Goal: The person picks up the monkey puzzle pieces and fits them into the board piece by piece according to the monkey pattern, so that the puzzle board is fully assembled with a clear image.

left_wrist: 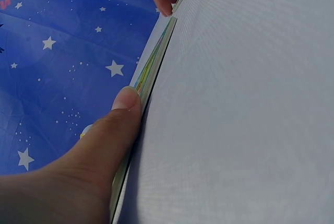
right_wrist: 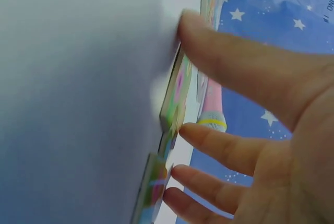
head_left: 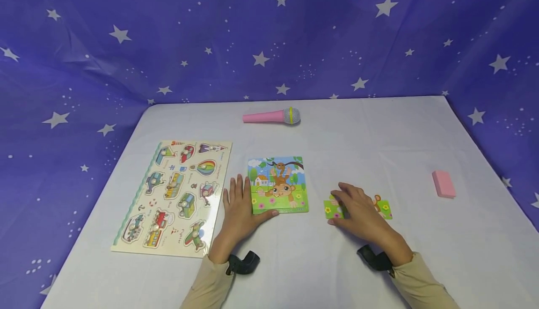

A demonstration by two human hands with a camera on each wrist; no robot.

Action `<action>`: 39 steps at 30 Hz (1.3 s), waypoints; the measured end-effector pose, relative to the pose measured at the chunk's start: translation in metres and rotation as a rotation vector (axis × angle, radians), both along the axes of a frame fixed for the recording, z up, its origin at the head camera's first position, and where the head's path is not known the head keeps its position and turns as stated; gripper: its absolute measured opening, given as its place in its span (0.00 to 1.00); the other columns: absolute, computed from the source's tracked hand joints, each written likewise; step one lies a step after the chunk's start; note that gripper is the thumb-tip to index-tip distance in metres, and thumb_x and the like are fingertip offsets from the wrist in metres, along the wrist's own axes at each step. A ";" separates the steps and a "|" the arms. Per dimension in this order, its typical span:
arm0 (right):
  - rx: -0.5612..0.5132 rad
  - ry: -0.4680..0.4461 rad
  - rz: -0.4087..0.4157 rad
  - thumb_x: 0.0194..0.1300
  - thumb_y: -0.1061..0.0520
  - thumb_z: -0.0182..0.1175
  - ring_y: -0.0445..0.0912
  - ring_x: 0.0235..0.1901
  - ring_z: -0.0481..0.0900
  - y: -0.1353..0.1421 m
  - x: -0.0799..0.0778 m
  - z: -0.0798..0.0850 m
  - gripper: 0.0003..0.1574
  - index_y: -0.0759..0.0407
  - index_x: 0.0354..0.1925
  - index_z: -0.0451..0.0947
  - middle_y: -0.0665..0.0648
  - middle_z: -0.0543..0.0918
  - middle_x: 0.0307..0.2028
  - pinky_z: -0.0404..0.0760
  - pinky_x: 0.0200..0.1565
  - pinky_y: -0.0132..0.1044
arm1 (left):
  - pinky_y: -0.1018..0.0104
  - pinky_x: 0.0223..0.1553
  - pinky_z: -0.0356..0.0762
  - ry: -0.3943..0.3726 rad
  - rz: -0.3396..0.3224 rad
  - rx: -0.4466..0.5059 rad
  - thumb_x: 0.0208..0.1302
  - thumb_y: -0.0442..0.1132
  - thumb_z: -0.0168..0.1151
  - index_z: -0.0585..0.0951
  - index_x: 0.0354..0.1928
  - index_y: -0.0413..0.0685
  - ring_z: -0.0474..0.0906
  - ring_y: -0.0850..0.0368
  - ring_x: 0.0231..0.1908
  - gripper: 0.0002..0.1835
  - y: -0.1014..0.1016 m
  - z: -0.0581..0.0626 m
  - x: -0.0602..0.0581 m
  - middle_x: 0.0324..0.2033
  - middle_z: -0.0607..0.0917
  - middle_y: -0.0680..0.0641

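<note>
A square monkey jigsaw puzzle (head_left: 279, 185) lies on the white table in the head view. My left hand (head_left: 240, 203) rests flat beside it, fingers straight along its left edge. The left thumb (left_wrist: 117, 125) touches the front edge in the left wrist view. To the right, my right hand (head_left: 358, 210) arches over loose puzzle pieces, its thumb and fingers spread apart. One green flowered piece (head_left: 334, 209) shows near the thumb and index finger. Another piece (head_left: 384, 209) lies past the knuckles; the hand hides what is between. Firm hold on any piece is not visible.
A cream peg puzzle board (head_left: 170, 196) with vehicle shapes lies left of the left hand. The pink toy microphone (head_left: 269, 116) is near the back edge. A pink block (head_left: 444, 184) sits at the right. Behind the table hangs a blue star-patterned cloth (head_left: 261, 28).
</note>
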State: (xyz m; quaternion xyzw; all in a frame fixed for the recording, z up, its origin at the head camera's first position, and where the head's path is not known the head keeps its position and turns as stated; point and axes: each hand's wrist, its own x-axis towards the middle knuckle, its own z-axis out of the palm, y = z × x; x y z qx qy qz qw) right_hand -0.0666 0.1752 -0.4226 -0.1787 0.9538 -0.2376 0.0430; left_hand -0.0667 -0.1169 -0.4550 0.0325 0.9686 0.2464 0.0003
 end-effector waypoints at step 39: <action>-0.196 -0.014 -0.048 0.42 0.64 0.70 0.51 0.39 0.79 -0.003 -0.006 -0.002 0.29 0.58 0.43 0.67 0.56 0.82 0.38 0.58 0.49 0.49 | 0.40 0.65 0.33 0.003 0.005 -0.003 0.41 0.69 0.63 0.48 0.69 0.36 0.35 0.38 0.70 0.62 0.000 -0.001 0.000 0.70 0.45 0.35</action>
